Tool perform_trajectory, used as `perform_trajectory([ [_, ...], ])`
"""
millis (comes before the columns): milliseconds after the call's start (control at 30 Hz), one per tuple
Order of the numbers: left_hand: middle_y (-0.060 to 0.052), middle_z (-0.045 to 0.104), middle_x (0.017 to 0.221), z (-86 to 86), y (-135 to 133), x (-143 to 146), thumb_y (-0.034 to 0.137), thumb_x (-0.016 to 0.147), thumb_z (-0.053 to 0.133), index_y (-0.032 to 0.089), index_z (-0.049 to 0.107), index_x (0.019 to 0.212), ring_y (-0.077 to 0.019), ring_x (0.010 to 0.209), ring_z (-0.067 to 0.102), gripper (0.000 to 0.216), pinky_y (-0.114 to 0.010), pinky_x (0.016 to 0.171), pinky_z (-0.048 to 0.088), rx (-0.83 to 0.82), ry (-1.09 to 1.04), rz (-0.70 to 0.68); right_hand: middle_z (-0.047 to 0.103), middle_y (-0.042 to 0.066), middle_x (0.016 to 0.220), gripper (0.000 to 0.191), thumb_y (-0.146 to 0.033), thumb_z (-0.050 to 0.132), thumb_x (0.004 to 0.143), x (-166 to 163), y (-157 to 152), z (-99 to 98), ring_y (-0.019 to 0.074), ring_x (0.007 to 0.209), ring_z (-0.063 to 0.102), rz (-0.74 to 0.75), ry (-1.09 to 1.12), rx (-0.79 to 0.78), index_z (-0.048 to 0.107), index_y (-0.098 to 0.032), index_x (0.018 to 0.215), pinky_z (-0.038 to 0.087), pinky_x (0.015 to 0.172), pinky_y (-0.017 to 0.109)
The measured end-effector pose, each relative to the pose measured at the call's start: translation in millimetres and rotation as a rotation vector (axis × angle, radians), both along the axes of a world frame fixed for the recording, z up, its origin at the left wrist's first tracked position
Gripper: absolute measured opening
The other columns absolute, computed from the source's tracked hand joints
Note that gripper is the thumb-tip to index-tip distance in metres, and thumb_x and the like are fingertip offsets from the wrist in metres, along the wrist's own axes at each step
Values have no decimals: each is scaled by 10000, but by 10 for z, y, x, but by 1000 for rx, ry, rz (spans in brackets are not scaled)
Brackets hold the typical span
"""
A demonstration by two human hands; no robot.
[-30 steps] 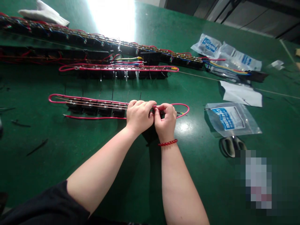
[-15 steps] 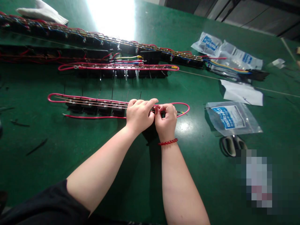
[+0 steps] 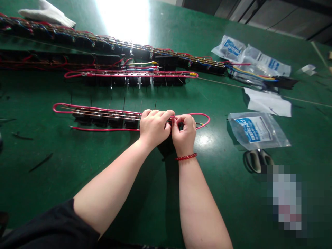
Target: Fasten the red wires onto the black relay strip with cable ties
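We see a green table (image 3: 52, 173), a pinkish-red wire (image 3: 203, 116) looped around black relays (image 3: 115, 121), a dark-red beaded bracelet (image 3: 186, 157), and blue-and-white labels (image 3: 251, 129) on clear bags.

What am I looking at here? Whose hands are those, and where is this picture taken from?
This view comes from a camera worn on a person's head, looking down at their own bare hands, so no machine is involved. The left hand and the right hand, which wears a red bead bracelet, are closed on a red wire at the end of a row of black electrical blocks. The fingers hide the exact spot. Everything lies on a green work mat. Further away are more wired rows and a white glove. To the right are a clear plastic bag with a blue label and black-handled scissors.
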State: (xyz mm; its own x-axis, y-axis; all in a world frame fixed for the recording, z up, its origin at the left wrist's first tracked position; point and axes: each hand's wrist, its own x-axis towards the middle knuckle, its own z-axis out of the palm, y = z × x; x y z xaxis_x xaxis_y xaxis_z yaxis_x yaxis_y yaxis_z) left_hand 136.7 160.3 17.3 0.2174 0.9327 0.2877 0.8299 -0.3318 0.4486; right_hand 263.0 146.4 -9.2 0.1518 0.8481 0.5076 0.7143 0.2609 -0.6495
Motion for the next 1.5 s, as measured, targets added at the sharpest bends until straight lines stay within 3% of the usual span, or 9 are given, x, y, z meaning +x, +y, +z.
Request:
perform_trajectory([
  [1500, 13, 766, 1030, -13, 9, -6, 198, 819, 562, 310, 679, 1022, -231, 1003, 652, 260, -424, 964, 356, 28, 15, -13, 583, 0, 806, 124, -218, 552, 902, 0, -2, 10, 187, 813, 545, -5, -18, 0, 478, -244, 806, 437, 794, 366],
])
